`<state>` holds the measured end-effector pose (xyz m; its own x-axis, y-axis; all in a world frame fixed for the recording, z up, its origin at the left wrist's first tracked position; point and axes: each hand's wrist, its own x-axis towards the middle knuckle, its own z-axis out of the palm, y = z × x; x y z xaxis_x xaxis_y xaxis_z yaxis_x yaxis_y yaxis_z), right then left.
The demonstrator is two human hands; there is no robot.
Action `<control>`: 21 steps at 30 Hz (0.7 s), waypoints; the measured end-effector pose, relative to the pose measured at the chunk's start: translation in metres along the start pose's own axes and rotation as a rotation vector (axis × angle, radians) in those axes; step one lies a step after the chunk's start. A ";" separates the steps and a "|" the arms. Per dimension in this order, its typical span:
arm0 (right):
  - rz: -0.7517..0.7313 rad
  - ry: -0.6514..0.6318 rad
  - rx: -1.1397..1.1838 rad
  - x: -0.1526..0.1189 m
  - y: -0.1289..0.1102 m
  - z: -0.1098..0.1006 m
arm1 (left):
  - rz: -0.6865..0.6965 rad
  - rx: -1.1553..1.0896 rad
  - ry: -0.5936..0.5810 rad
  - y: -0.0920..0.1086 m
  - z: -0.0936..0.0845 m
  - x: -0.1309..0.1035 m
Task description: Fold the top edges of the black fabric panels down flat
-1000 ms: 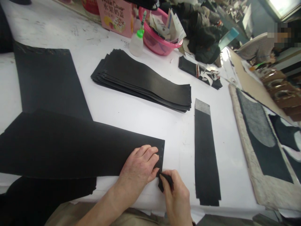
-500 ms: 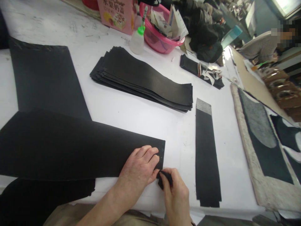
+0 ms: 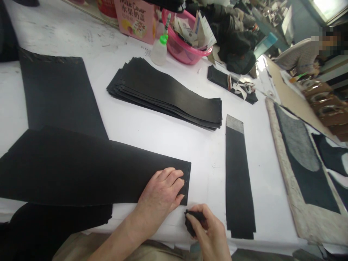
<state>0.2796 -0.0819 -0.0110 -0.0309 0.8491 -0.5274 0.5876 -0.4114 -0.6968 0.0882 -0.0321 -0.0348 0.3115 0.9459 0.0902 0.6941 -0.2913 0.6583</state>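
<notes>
Lying flat on the white tabletop (image 3: 152, 145), the long black panel of smooth, leather-like sheet (image 3: 98, 170) has its long axis running left to right, with a straight-cut end at the right. The near corner of this end is the reference point: it lies just beyond the right hand (image 3: 199, 221), separated from it by a narrow gap of bare tabletop. The left hand (image 3: 163, 188) is the nearer one and touches the panel.

Left hand: palm down on the panel, just inside the cut end. The four fingers are lightly bent and lie side by side; the thumb stands apart from them, near the corner. They grip nothing visible.

Right hand: thumb and forefinger are clamped on a small, crumpled, soft-looking black pad (image 3: 189, 225). The other fingers are partly hidden.

Right of the right hand, a single black strip with a grey end (image 3: 239, 181) points away from the person. Beyond the panel, a fanned stack of black sheet strips (image 3: 168, 88) lies well apart from both hands.
</notes>
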 end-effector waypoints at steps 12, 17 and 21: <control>-0.241 0.207 -0.108 0.015 -0.017 0.004 | -0.004 -0.051 -0.006 0.001 -0.005 -0.001; -0.386 0.251 -0.264 0.021 -0.012 0.015 | 0.002 -0.024 -0.001 0.000 -0.002 0.001; -0.464 0.296 -0.345 0.031 -0.018 0.017 | 0.008 0.006 0.013 0.000 0.001 0.002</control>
<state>0.2545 -0.0537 -0.0234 -0.1489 0.9887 -0.0189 0.7943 0.1082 -0.5978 0.0895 -0.0306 -0.0358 0.3087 0.9454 0.1045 0.6958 -0.2993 0.6529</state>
